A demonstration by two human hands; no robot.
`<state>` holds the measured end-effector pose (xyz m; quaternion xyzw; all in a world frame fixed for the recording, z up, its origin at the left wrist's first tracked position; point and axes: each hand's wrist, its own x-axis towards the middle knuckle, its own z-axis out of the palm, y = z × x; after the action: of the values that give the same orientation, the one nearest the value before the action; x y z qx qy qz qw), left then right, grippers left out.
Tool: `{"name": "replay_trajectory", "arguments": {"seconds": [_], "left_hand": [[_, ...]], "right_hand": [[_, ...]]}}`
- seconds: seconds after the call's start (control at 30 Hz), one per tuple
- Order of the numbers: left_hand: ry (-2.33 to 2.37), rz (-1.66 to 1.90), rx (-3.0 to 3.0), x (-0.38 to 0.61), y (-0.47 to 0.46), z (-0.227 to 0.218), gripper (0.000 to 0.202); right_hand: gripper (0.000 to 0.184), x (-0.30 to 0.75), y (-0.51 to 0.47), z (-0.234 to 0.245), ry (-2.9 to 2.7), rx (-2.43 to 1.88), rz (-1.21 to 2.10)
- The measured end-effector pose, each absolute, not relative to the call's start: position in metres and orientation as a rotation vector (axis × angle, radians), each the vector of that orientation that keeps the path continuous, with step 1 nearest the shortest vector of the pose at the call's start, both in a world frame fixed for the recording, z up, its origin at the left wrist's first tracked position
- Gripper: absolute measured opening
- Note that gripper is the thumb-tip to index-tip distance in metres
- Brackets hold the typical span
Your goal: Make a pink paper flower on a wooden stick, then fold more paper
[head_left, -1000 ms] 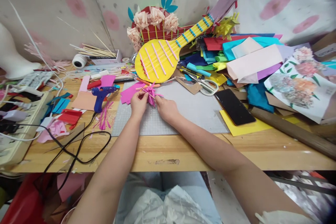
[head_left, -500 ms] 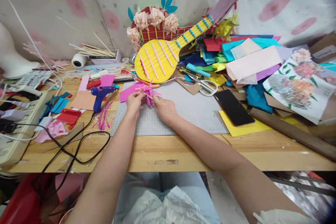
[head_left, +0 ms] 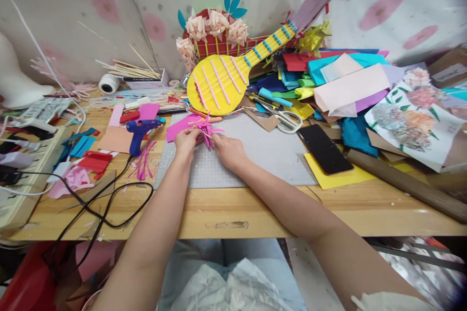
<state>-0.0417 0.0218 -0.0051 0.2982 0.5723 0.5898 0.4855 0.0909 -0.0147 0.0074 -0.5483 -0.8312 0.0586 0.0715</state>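
Note:
A magenta paper flower [head_left: 207, 132] with narrow pointed petals is held between both hands, above the grey cutting mat [head_left: 255, 165]. My left hand [head_left: 187, 143] pinches it from the left, thumb and fingers pressed together. From the right, my right hand [head_left: 229, 149] grips it with curled fingertips. A thin pale stick seems to cross the flower between the fingers; its ends are hard to make out. Behind my left hand, a flat magenta paper piece [head_left: 178, 129] lies on the mat.
A blue glue gun [head_left: 137, 137] with a looping black cord stands left, near magenta shreds [head_left: 144, 163]. A yellow paper lute [head_left: 215, 85] leans at the back. Scissors [head_left: 290, 121], a phone [head_left: 326, 149] and stacked coloured paper [head_left: 350, 85] lie right; a power strip [head_left: 44, 170] is far left.
Both hands stay almost in place around the flower. The petals have turned very slightly.

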Motion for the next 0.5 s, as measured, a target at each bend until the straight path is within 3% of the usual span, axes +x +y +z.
{"name": "replay_trajectory", "arguments": {"seconds": [0.3, 0.5], "left_hand": [[1.68, 1.365, 1.454, -0.042, 0.019, -0.019, 0.015], [1.791, 1.297, 1.576, -0.043, 0.015, -0.015, 0.013]], "right_hand": [[0.037, 0.101, -0.01, 0.007, -2.437, -1.783, 0.203], [0.038, 0.1, -0.009, 0.005, -2.439, -1.809, 0.185]]}}
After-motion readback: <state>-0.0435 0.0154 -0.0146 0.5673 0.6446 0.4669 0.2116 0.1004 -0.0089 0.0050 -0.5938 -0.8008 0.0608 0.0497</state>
